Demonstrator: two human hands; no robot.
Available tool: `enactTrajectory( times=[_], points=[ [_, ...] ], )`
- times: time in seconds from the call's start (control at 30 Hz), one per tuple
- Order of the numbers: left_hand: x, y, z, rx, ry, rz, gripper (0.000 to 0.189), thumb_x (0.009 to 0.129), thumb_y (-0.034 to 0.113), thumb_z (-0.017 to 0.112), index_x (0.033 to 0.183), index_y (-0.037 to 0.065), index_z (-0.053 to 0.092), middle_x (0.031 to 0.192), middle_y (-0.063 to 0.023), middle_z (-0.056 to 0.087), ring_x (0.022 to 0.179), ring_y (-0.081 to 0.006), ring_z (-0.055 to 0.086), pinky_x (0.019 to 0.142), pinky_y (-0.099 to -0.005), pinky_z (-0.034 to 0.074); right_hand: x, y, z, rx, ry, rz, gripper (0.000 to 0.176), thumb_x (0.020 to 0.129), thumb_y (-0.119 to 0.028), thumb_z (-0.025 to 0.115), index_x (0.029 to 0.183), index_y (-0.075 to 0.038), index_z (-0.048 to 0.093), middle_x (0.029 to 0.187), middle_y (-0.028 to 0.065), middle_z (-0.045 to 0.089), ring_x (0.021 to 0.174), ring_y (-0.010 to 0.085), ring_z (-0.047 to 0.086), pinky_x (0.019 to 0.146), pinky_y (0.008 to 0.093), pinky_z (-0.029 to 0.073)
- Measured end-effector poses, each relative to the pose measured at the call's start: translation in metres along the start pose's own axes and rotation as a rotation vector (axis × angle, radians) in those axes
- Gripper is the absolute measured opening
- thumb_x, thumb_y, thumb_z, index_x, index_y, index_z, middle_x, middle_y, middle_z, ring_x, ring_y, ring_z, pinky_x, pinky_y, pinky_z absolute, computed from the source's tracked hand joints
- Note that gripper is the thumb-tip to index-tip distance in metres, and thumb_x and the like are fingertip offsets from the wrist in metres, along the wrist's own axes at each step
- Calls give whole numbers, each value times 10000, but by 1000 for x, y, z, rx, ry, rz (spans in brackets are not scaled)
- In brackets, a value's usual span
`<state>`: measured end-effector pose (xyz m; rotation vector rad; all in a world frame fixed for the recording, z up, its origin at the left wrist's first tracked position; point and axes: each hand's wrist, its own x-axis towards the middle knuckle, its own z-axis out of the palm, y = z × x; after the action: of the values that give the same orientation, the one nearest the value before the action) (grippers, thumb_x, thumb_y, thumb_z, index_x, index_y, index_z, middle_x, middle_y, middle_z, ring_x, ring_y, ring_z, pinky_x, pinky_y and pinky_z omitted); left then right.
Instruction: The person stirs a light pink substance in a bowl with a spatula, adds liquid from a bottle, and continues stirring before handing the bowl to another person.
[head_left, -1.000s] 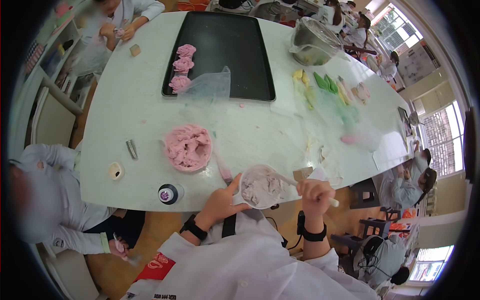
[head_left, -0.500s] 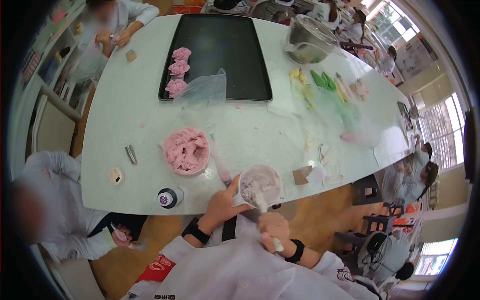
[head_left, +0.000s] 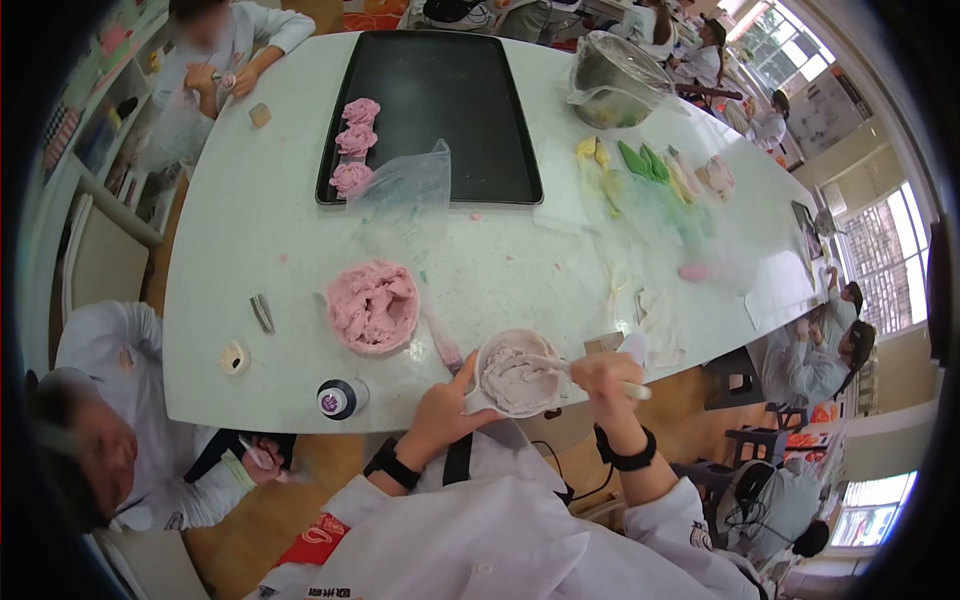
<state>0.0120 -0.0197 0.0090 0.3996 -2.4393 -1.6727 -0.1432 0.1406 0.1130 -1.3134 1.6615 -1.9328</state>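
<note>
My left hand (head_left: 447,410) grips a white bowl (head_left: 476,396) at its left side, by the table's near edge. Pale mauve cream (head_left: 512,378) coats the inside of the bowl. Wrapped round the handle of a white spatula (head_left: 548,363), my right hand (head_left: 606,382) is just right of the bowl, and the spatula's blade reaches into the cream. Up and to the left of the bowl stands a tub of pink cream (head_left: 372,306). A small dark bottle with a white cap (head_left: 342,398) is left of my left hand, and its lid (head_left: 234,358) lies farther left.
A black tray (head_left: 450,100) holds several pink piped flowers (head_left: 356,140). A clear-covered metal bowl (head_left: 618,90) stands at the back right, near green and yellow piping bags (head_left: 645,165). A metal nozzle (head_left: 262,312) lies at left. Other people sit at the table's left side.
My right hand has swung up and to the right with the spatula, which now lies more sideways across the bowl. My left hand keeps its hold on the bowl.
</note>
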Motion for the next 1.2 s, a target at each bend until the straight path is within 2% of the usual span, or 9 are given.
enactTrajectory(
  times=[0.2,0.27,0.47,0.57,0.67,0.8,1.07,1.13,1.2],
  points=[
    [1,3,-1,-15,-26,-39,982,649,426,790,1417,59,301,681,-205,601,639,-384,605,578,-398,472,-3,-24,11,387,-40,43,535,971,-305,467,527,-61,296,458,19,303,403,141,261,413,301,213],
    [1,-1,0,-25,0,1,987,649,426,788,1422,67,291,724,-213,619,671,-396,612,595,-403,480,-7,-8,18,468,-15,239,525,976,-311,458,537,-97,266,439,-16,243,376,119,187,398,291,173],
    [1,-1,-2,-24,-58,-61,982,657,440,778,1430,96,279,804,-220,635,717,-397,622,622,-408,489,-4,55,29,341,106,144,497,983,-292,456,561,-74,310,469,-9,275,415,112,214,420,298,197],
    [2,-2,2,-36,18,24,982,654,450,777,1429,102,285,761,-213,626,699,-392,621,615,-408,484,13,64,26,206,133,169,471,960,-179,480,528,-17,384,478,26,386,426,117,328,422,275,272],
    [2,9,-6,-32,-68,-137,982,650,460,777,1427,107,292,720,-202,615,673,-386,615,602,-410,477,16,47,19,274,144,176,475,962,-186,476,529,-18,373,479,19,388,426,116,341,417,277,274],
    [0,6,-8,-28,-58,-105,934,639,393,797,1401,92,349,885,-224,650,749,-380,639,658,-369,489,15,0,4,124,-112,-7,467,942,-208,482,533,-13,369,464,58,377,405,163,364,421,285,304],
    [-1,-2,-4,-34,-82,-103,938,633,410,794,1401,99,354,898,-222,650,794,-381,638,692,-366,495,-2,8,8,200,-509,173,323,870,-156,560,603,12,493,541,112,495,452,290,478,442,366,365],
    [0,-9,-1,54,-57,-1,1010,634,544,752,1434,131,294,676,-200,592,648,-388,600,585,-419,462,-9,26,17,120,-532,85,268,862,-132,562,627,-6,528,546,108,488,467,291,486,457,365,375],
    [3,-6,-3,37,-57,-25,1009,635,551,746,1433,131,294,687,-205,596,665,-393,603,595,-424,464,-11,37,29,15,-596,-34,270,863,-120,556,618,-16,516,543,107,470,462,285,479,451,368,367]
  ],
)
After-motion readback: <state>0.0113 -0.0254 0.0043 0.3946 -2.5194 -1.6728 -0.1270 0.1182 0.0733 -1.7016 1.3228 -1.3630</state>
